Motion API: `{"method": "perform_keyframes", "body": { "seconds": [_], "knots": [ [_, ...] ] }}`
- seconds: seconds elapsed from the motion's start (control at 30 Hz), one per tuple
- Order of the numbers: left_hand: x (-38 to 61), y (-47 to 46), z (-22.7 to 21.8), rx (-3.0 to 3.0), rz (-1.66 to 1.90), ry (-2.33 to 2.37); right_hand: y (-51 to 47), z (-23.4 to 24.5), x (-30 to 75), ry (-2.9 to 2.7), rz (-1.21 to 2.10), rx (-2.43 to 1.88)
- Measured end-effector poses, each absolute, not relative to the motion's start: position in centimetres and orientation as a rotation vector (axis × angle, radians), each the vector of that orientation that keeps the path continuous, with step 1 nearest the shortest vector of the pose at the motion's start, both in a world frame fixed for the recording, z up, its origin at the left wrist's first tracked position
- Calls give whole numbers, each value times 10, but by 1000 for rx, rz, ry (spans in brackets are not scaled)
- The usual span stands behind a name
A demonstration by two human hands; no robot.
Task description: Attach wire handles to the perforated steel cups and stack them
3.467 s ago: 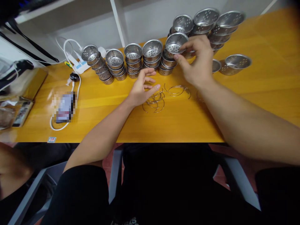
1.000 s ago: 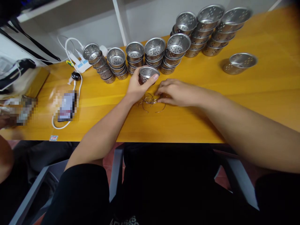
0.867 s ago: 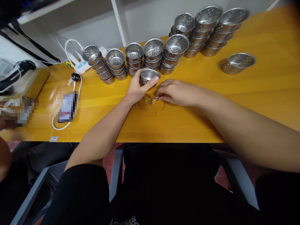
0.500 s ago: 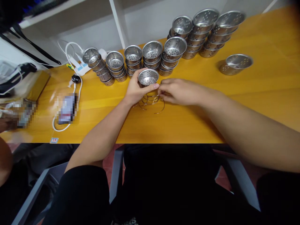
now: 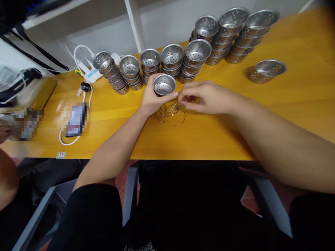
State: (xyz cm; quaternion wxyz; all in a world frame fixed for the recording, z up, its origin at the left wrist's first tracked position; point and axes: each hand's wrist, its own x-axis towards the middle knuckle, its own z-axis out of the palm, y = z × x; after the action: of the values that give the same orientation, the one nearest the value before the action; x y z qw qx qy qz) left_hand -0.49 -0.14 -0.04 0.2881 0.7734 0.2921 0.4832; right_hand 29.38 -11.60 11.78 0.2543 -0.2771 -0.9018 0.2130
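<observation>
My left hand (image 5: 153, 96) is wrapped round a small perforated metal cup (image 5: 164, 84), held upright with its open mouth facing up. Several thin curved wires (image 5: 171, 113) lie loosely on the table just below that cup. To the right of the cup, my right hand (image 5: 200, 97) has its thumb and fingertips pinched together at the upper end of the wires, where one wire seems to run into the pinch. The left palm hides part of the cup's side.
Stacks of perforated metal cups (image 5: 172, 57) line the back of the table (image 5: 209, 139). One single cup (image 5: 267, 71) stands at the right. On the left are a phone (image 5: 75, 120), a white cable and a power strip (image 5: 92, 75). A nearby person's arm (image 5: 7, 179) shows at the left edge.
My right hand's fingers have shifted slightly, and the wires at its fingertips are tilted a little more upward. My left hand still holds the cup, now tipped slightly. The whole view has shifted a bit.
</observation>
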Motion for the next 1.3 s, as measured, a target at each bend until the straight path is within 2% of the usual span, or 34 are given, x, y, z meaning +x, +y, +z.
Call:
{"method": "perform_keyframes", "body": {
  "seconds": [0.23, 0.53, 0.87, 1.3],
  "knots": [
    [-4, 14, -5, 2112, 1441, 705, -112, 112, 292, -2372, 600, -629],
    [0, 20, -21, 2083, 1446, 705, -116, 115, 293, -2344, 603, -666],
    [-3, -4, 3, 2152, 1468, 838, -116, 117, 295, -2397, 633, -695],
    [-2, 22, -22, 2130, 1387, 718, -115, 117, 293, -2475, 683, -695]
  ]
}}
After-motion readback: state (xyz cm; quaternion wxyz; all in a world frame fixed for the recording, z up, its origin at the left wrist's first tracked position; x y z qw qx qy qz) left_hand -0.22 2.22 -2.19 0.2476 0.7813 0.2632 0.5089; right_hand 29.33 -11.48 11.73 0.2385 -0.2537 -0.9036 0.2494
